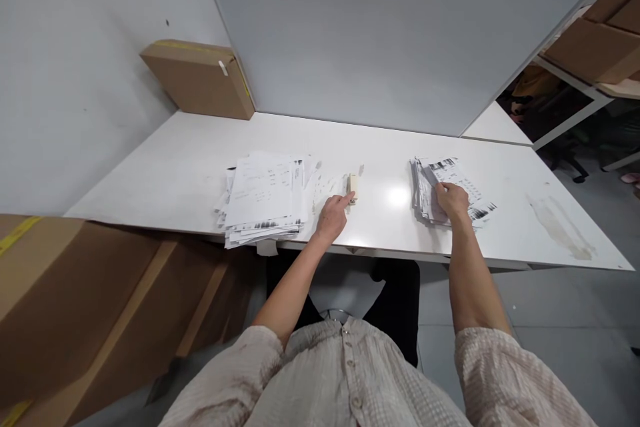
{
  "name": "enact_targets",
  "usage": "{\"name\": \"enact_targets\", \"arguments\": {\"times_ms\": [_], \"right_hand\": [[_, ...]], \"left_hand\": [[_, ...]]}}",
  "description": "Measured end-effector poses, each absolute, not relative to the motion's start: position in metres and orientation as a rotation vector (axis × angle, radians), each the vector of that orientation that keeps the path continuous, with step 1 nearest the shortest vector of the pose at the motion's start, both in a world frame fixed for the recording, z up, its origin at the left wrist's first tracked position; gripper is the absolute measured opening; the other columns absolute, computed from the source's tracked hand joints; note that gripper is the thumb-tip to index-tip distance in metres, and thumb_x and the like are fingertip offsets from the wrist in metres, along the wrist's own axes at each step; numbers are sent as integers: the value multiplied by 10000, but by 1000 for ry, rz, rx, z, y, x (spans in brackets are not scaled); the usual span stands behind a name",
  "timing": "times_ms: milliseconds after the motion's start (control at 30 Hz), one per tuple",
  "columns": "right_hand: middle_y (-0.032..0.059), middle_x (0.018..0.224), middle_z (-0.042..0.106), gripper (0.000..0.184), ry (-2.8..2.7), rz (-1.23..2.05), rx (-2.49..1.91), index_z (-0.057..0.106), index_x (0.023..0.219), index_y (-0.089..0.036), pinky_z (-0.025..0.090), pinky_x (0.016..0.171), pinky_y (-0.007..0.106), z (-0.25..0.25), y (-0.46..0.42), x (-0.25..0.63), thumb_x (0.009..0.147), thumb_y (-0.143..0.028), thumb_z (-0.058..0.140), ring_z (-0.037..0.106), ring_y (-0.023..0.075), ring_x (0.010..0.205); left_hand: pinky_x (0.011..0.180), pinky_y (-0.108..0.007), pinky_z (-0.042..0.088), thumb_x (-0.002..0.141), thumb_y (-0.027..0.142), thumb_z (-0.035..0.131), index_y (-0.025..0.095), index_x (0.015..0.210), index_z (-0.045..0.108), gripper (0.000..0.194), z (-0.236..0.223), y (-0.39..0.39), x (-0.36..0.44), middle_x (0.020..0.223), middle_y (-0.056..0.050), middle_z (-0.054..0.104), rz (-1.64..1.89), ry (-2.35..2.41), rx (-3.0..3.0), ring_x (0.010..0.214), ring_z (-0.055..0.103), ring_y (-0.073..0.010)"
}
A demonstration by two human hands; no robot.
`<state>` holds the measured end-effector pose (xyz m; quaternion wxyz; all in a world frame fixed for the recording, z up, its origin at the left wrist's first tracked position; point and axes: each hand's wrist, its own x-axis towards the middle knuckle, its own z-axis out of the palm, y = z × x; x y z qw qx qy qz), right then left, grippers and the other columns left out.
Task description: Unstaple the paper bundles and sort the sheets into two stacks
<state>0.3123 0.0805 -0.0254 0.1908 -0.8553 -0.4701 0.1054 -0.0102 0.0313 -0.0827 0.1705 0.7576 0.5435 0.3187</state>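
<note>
A small beige stapler [353, 183] lies on the white table in front of me. My left hand [332, 219] is beside it, with the index finger stretched out and its tip touching the stapler's near end; the hand does not wrap round it. On the right, my right hand [454, 201] rests at a loose stack of printed papers [423, 203], its fingers closed on a sheet at the top. The fingertips are partly hidden against the paper. A thicker, uneven stack of printed papers [265, 190] lies to the left of my left hand, close to the table's front edge.
A closed cardboard box [200, 83] stands at the table's back left against the panel [350, 33]. Large cardboard boxes [75, 293] fill the lower left. Tape marks stain the white table [520, 180]. More boxes [595, 47] sit on a shelf at far right.
</note>
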Motion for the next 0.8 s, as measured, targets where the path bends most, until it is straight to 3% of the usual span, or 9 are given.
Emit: {"name": "enact_targets", "arguments": {"times_ms": [333, 467, 667, 800], "right_hand": [[138, 1132, 637, 417, -1306, 351, -2471, 677, 1112, -227, 369, 875, 450, -20, 82, 312, 785, -389, 476, 530, 312, 1047], [144, 1039, 651, 375, -1326, 312, -2489, 692, 1046, -209, 365, 846, 438, -22, 82, 311, 811, -377, 451, 537, 296, 990], [158, 834, 615, 375, -1459, -444, -2263, 637, 922, -111, 359, 774, 395, -7, 64, 302, 900, -245, 287, 533, 247, 837], [62, 641, 533, 346, -1566, -525, -1895, 594, 931, -129, 356, 617, 297, 21, 20, 272, 918, -292, 289, 478, 173, 597]], "left_hand": [[886, -330, 433, 797, -9, 328, 205, 1323, 483, 588, -84, 32, -10, 990, -83, 568, 901, 1547, 2151, 959, 495, -207], [880, -348, 433, 797, -4, 312, 187, 1320, 488, 583, -85, 32, -10, 998, -99, 574, 911, 1536, 2162, 950, 499, -218], [869, -363, 430, 855, 75, 309, 191, 1369, 416, 537, -88, 31, -13, 1009, -109, 588, 1132, 1423, 2103, 961, 522, -220], [910, -348, 420, 881, 253, 462, 211, 1371, 402, 496, -79, 23, -11, 1098, -106, 606, 1371, 1242, 1745, 1008, 551, -199]]}}
